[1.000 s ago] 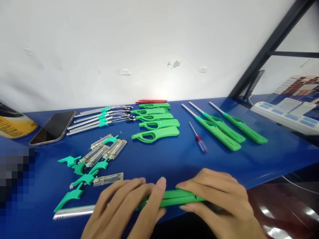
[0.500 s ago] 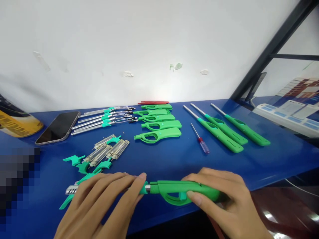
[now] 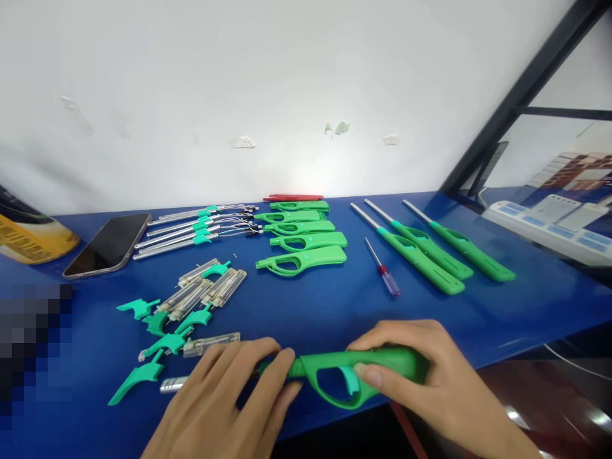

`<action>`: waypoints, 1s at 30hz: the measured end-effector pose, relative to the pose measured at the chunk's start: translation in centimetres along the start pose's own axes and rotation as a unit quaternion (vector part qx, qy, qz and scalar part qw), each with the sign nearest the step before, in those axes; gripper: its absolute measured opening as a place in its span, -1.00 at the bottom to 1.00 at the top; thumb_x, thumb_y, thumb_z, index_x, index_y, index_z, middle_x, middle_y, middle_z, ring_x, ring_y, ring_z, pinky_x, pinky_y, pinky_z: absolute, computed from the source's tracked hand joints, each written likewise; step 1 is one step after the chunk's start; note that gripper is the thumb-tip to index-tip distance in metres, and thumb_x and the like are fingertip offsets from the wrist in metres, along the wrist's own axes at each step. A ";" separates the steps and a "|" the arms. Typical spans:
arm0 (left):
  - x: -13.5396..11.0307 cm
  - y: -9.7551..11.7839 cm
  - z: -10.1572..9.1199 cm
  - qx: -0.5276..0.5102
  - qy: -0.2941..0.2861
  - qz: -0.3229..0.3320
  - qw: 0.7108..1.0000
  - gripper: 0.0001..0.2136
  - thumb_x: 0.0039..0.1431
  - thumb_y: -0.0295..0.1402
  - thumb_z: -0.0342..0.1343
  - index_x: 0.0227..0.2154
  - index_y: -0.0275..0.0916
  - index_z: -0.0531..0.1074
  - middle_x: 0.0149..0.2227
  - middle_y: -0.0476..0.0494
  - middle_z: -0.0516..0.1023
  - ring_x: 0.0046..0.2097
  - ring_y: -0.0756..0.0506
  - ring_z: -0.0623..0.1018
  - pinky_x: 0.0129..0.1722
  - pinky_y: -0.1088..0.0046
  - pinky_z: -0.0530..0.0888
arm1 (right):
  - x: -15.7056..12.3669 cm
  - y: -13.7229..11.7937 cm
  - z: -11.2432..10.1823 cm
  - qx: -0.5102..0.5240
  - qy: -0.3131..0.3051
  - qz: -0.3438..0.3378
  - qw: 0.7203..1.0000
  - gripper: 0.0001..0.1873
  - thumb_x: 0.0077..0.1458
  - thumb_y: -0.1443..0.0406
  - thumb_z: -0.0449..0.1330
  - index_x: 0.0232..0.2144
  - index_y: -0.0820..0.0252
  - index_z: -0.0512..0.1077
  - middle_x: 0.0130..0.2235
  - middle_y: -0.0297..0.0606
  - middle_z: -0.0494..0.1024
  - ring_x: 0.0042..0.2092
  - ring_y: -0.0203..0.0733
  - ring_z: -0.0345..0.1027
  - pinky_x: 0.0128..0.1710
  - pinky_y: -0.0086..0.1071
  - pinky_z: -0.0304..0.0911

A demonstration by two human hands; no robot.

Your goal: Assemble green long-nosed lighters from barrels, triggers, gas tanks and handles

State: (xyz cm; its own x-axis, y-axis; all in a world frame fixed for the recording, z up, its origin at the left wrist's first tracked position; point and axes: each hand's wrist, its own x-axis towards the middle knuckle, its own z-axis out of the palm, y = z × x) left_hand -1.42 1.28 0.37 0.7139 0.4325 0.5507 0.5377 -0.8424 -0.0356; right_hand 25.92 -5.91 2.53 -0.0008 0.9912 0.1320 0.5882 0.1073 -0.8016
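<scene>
My right hand (image 3: 421, 376) is closed around the green handle (image 3: 329, 360) of a stick lighter, above the table's front edge. My right thumb presses against it beside the teal trigger (image 3: 351, 380), which shows inside the guard loop. At the handle's narrow front end, my left hand (image 3: 234, 389) is closed around the lighter's metal tube (image 3: 173, 384). Only the slotted tip of that tube sticks out to the left; my fingers hide the rest and the joint with the handle. Loose teal triggers (image 3: 138, 379) and a clear fuel tank (image 3: 210, 344) lie just beyond my left hand.
Several clear tanks (image 3: 191, 299), metal tubes with wires (image 3: 176, 242) and green handle shells (image 3: 306, 258) lie on the blue table (image 3: 296, 312). Right of them are a screwdriver (image 3: 389, 280) and three lighters (image 3: 425, 258). A phone (image 3: 109, 245) is at left.
My left hand and the tube have moved right, close against the handle, covering the metal gap seen before. The handle has rolled, showing more of its guard loop and trigger.
</scene>
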 end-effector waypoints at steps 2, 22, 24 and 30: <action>0.1 -0.3 0.2 -0.010 -0.013 0.030 0.999 -0.78 0.55 -0.34 -0.02 0.08 -0.17 0.49 -0.05 -0.12 0.62 -0.07 -0.17 0.62 0.06 0.20 0.45 | 0.2 -0.1 0.1 0.010 0.007 -0.020 1.000 -0.88 0.31 0.11 0.34 -0.25 -0.09 0.67 -0.29 -0.46 0.67 -0.27 -0.31 0.57 -0.24 -0.47 0.37; 0.1 -0.7 0.6 -0.042 -0.072 0.037 0.996 -0.74 0.53 -0.44 -0.06 0.13 -0.28 0.45 -0.11 -0.19 0.57 -0.18 -0.12 0.63 -0.17 0.30 0.60 | 0.1 0.9 0.9 -0.135 0.022 -0.212 0.968 -0.82 0.41 0.37 0.23 -0.02 0.02 0.56 -0.10 -0.30 0.58 -0.05 -0.17 0.42 0.06 -0.20 0.32; 0.2 -0.7 0.6 -0.041 -0.071 0.038 0.996 -0.73 0.53 -0.43 -0.06 0.14 -0.29 0.44 -0.10 -0.20 0.57 -0.16 -0.13 0.64 -0.16 0.28 0.61 | 0.0 0.8 0.8 -0.145 0.014 -0.202 0.969 -0.80 0.42 0.36 0.22 0.00 0.00 0.55 -0.08 -0.29 0.58 -0.06 -0.17 0.42 0.01 -0.22 0.33; -0.1 -0.6 0.7 -0.045 -0.065 0.022 0.997 -0.73 0.53 -0.39 -0.05 0.15 -0.23 0.45 -0.07 -0.19 0.56 -0.12 -0.15 0.64 -0.09 0.25 0.62 | -0.1 0.7 0.9 -0.122 0.008 -0.166 0.979 -0.79 0.46 0.34 0.17 -0.01 -0.05 0.55 -0.08 -0.36 0.59 -0.07 -0.26 0.48 -0.03 -0.34 0.35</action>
State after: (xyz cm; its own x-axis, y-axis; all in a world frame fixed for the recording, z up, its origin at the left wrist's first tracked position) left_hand -1.47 1.93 -0.19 0.7918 0.4271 0.4366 0.4656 -0.8847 0.0212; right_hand 25.61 -5.89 1.40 -0.2126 0.9037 0.3716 0.7330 0.3990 -0.5509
